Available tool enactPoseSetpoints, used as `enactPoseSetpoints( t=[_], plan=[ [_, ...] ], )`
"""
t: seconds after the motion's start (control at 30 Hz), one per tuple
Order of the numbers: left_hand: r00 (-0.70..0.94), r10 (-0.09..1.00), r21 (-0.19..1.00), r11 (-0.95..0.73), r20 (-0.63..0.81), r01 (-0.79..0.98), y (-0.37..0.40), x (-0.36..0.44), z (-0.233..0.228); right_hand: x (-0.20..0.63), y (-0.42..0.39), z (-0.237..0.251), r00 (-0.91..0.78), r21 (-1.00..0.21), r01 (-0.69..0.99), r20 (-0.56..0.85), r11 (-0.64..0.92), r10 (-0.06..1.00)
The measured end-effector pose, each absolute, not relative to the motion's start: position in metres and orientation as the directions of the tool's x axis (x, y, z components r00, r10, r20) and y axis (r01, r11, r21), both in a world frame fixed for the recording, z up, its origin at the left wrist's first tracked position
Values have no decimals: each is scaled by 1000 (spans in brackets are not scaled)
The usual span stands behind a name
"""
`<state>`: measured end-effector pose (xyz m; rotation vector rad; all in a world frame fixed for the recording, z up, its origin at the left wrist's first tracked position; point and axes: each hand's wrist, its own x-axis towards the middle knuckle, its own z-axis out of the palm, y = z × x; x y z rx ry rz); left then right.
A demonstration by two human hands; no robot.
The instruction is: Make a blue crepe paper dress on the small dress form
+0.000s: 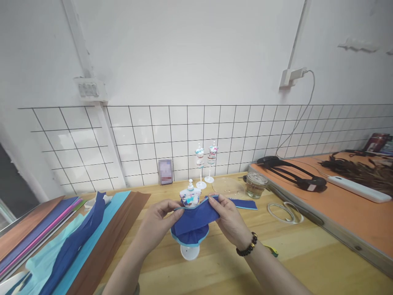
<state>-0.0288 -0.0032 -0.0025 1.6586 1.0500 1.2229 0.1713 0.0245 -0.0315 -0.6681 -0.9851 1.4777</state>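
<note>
The left hand (153,225) pinches one end of a dark blue fabric strip (195,219) between thumb and fingers; the right hand (231,221), a black beaded bracelet (248,246) at its wrist, pinches the other. The strip spans the front of a miniature dress form (190,197) above its blue skirt (192,238). Beyond, 2 slimmer dress forms (199,157) stand on the wooden table (147,266), before the tiled wall (239,139).

Bright, soft light; edge distortion
</note>
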Motion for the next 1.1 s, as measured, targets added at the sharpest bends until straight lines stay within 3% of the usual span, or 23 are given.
enactPoseSetpoints(
  t=[0.73, 0.83, 0.97, 1.1],
  plan=[
    [182, 943, 918, -317, 279, 239, -10, -36, 6, 179, 16, -36, -114, -895, -436, 161, 96, 980],
    [166, 954, 920, -288, 251, 264, -15, -38, 13, 185, 5, -39, -143, -914, -392, 170, 102, 975],
    [155, 959, 940, -266, 236, 214, -25, -35, 22, 188, -17, -33, -321, -962, -257, 176, 93, 931],
    [294, 942, 900, -265, 164, 346, -40, -25, 28, 185, -37, -16, -406, -965, -51, 257, 259, 877]
  ],
)
